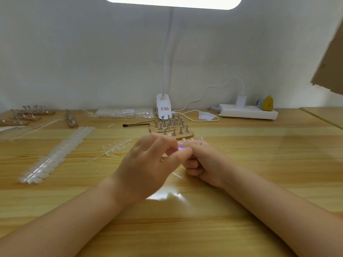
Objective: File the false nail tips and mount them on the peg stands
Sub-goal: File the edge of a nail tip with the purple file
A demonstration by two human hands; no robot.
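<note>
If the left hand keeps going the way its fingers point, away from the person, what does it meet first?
Most likely the wooden peg stand block with metal pegs, directly beyond the left hand fingertips. Depth is hard to judge from this one view; the right hand sits beside, not ahead.

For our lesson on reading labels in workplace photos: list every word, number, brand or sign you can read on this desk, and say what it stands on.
No text here can be read.
Label on the lamp clamp base: printed lines with a red patch, too blurred to read.
Small white sticker on the clear bag of nail tips: too small to read.
Power strip: no readable marking shows.
</note>
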